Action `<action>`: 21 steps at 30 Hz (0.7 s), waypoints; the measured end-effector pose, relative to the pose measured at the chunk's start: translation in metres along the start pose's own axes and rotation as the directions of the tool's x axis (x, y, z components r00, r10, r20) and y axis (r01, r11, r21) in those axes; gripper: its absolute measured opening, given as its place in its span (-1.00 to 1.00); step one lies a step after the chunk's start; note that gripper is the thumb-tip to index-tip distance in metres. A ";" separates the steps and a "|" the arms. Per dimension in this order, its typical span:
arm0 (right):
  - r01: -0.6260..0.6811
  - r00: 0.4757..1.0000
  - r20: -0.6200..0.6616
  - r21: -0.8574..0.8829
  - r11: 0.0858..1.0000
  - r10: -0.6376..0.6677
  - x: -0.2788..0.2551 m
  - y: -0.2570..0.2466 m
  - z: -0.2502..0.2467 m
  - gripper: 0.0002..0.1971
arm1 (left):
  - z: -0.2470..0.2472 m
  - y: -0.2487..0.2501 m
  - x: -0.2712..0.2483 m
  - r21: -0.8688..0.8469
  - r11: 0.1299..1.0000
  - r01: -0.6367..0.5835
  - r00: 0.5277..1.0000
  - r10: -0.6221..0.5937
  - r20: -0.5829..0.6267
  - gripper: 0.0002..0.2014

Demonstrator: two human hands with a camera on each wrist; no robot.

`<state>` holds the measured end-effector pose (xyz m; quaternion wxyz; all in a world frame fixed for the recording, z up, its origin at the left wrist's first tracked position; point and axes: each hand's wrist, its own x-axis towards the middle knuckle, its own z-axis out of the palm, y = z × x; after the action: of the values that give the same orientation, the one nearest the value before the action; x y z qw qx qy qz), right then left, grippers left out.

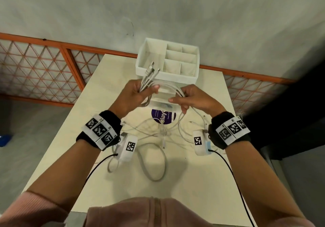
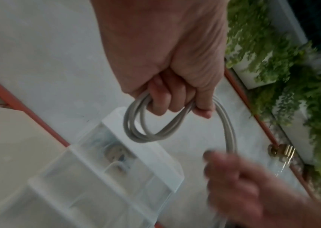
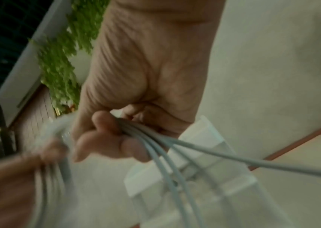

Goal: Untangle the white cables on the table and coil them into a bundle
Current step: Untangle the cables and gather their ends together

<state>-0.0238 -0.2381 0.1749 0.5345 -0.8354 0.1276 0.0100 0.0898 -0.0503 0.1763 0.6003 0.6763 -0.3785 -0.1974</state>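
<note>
Both hands grasping white cables (image 1: 168, 86), left hand (image 2: 167, 64) wrist view shows coiled loops, plugs visible overhead

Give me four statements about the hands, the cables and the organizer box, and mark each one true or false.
1. The left hand grips a coiled bunch of white cables. True.
2. The right hand rests flat on the table. False: it is raised and holds cable strands.
3. All cables are off the table. False: loose loops lie on it.
4. The white organizer box stands at the table's far end. True.
</note>
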 end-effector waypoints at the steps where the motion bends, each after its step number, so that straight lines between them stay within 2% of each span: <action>1: -0.043 0.999 0.024 -0.031 0.999 0.044 0.001 0.011 0.002 -0.68 | -0.003 0.007 0.002 -0.032 0.999 -0.034 0.999 0.033 -0.040 -0.79; 4: -0.184 0.981 0.044 -0.114 0.976 0.190 -0.003 0.051 0.012 -0.63 | -0.020 0.013 0.011 -0.152 0.981 -0.122 0.979 0.094 -0.181 -0.76; 8: -0.258 0.965 -0.058 -0.085 0.962 0.254 -0.015 0.082 0.013 -0.61 | -0.036 0.000 0.013 -0.109 0.992 -0.069 0.955 0.034 -0.295 -0.76; 10: -0.217 0.969 -0.127 -0.036 0.976 0.210 -0.020 0.076 0.005 -0.61 | -0.037 -0.020 0.011 -0.037 0.999 0.022 0.936 -0.033 -0.351 -0.77; 12: -0.159 0.956 -0.250 0.006 0.987 0.155 -0.024 0.060 -0.008 -0.64 | -0.041 -0.045 0.009 -0.017 0.993 0.119 0.891 -0.114 -0.440 -0.78; 15: -0.103 0.890 -0.449 -0.032 0.994 0.078 -0.023 0.032 -0.034 -0.62 | -0.049 -0.076 0.005 0.001 0.972 0.234 0.837 -0.201 -0.508 -0.84; 18: 0.029 0.827 -0.561 -0.025 0.999 -0.038 -0.024 0.006 -0.051 -0.69 | -0.050 -0.088 -0.002 0.101 0.942 0.319 0.850 -0.238 -0.469 -0.83; 21: 0.164 0.828 -0.549 0.044 0.985 -0.113 -0.025 -0.013 -0.053 -0.80 | -0.048 -0.085 -0.006 0.201 0.897 0.394 0.878 -0.303 -0.369 -0.76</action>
<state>-0.0512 -0.2753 0.2125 0.5124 -0.7859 0.2134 -0.2724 0.1438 -0.0144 0.1032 0.5112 0.8323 -0.1672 -0.1342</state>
